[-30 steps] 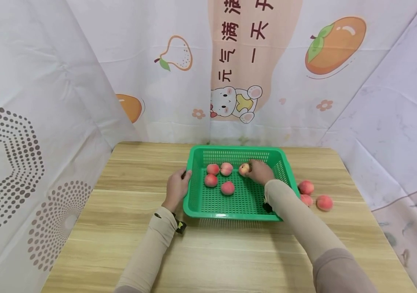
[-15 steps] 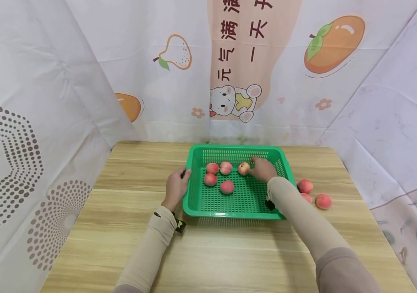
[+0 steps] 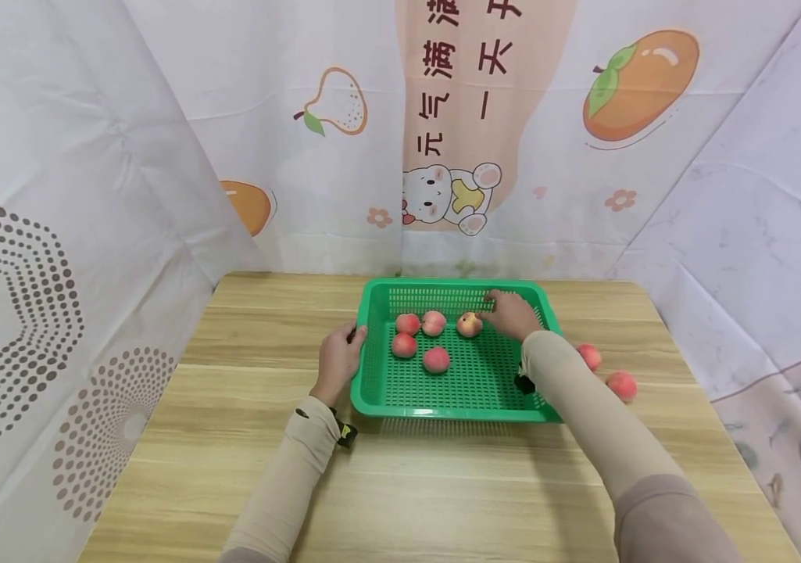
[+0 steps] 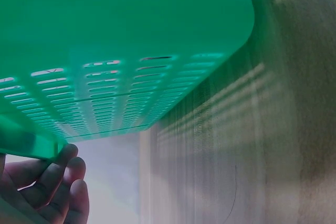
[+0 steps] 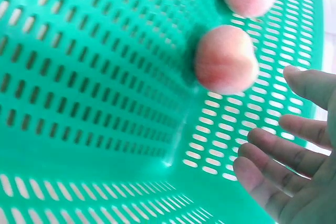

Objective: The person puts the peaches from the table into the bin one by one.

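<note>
A green plastic basket [image 3: 456, 414] with slotted walls stands on the table. My left hand [image 3: 339, 361] grips its left rim, and the left wrist view shows the curled fingers [image 4: 68, 182] beneath that rim. Inside, near the back wall, lies a yellowish-red peach [image 3: 469, 324]. Just right of it, my right hand [image 3: 514, 315] hovers in the basket. In the right wrist view its fingers [image 5: 283, 153] are spread and hold nothing, apart from the nearest peach [image 5: 227, 60]. Several redder peaches [image 3: 436, 360] lie in the left half of the basket.
Outside the basket on the right, a peach [image 3: 622, 386] and another peach [image 3: 588, 356] rest on the wooden table [image 3: 266, 313], partly behind the right sleeve [image 3: 597, 407]. Printed curtains [image 3: 344, 188] hang behind the table and at both sides.
My right hand has let go of the yellowish-red peach at the back of the basket and moved slightly right, its fingers opening. The left hand stays on the rim.
</note>
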Available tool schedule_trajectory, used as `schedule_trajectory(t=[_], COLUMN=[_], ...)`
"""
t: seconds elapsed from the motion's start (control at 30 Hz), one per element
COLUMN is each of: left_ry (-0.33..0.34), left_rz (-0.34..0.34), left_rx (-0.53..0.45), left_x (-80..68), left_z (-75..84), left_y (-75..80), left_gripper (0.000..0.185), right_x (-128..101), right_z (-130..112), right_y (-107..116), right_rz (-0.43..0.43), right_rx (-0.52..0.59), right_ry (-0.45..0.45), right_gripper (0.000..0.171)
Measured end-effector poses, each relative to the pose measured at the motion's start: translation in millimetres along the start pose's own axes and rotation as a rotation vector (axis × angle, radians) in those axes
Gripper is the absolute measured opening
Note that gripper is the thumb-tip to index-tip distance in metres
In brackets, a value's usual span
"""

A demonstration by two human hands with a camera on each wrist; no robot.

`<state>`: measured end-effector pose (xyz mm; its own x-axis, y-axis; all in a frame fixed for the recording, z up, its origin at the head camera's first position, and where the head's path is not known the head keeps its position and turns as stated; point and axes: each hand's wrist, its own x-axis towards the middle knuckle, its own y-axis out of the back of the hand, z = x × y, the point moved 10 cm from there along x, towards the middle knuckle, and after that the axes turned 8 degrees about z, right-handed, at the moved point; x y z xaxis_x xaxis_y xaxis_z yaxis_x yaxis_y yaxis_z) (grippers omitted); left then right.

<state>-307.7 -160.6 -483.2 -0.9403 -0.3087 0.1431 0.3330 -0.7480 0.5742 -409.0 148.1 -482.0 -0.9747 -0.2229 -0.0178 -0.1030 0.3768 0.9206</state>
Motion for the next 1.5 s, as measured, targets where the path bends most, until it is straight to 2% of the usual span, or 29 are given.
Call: schedule_trajectory(t=[0.3,0.63,1.0,1.2,1.5], left_ry=[-0.001,0.001,0.013,0.013,0.016], left_rz=[-0.002,0.006,0.001,0.0,-0.008], left_rx=[-0.007,-0.007,0.012,0.0,0.001], left_x=[0.5,-0.4,-0.9,-1.4,-1.4], left_z=[0.2,1.1,-1.1,0.3,0.5], left_y=[-2.3,-0.8,0.4,0.0,-1.3], left_gripper=[0.04,0.04,0.045,0.044,0.044], right_x=[-2.0,-5.5,-9.3,-13.7,-21.0], right_z=[-5.1,-1.2,9.0,16.3,35.1], right_y=[22.0,48.8,69.0,81.5,93.7], right_rz=[0.022,0.089,0.098,0.101,0.11], right_rx=[0.01,0.044,0.059,0.049,0.037], right_ry=[0.013,0.019,0.002,-0.003,-0.005], right_gripper=[0.052,0.05,0.048,0.041,0.038])
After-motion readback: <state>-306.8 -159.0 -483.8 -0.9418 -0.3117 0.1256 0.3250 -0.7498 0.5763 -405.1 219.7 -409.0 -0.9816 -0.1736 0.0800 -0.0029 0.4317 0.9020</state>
